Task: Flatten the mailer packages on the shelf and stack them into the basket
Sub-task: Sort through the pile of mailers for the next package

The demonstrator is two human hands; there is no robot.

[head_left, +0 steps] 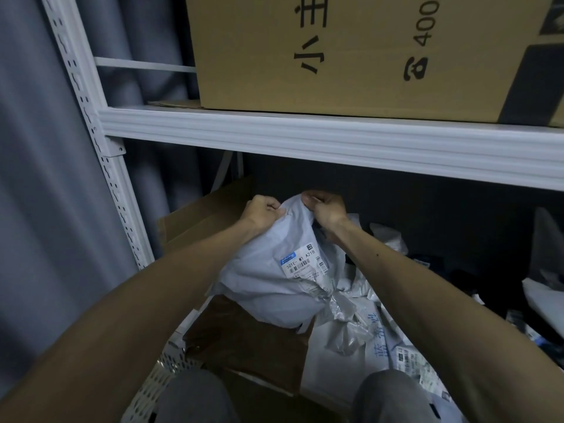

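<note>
The mailer (274,282) is thin, pale grey plastic film, soft and creased, bulging into a rounded sack shape. A white printed label (302,264) with barcodes sits on its front, wrinkled and torn along its lower edge. It stands upright in the lower bay of the shelf, under the ribbed white metal beam (305,138).

My left hand (262,210) is closed in a fist on the mailer's top edge, the film bunched between thumb and curled fingers. My right hand (325,209) pinches the same edge just beside it, thumb on top and fingers folded under. The two hands are close but do not touch.

Below the mailer lies a flat, dull brown package (250,340), and to its right a heap of crumpled white mailers (351,355) printed with blue characters. The white perforated basket (158,380) shows its rim at lower left, by my knee; I cannot tell whether the brown package lies inside it. A smooth cardboard box (335,56) with black print rests on the shelf above.
</note>
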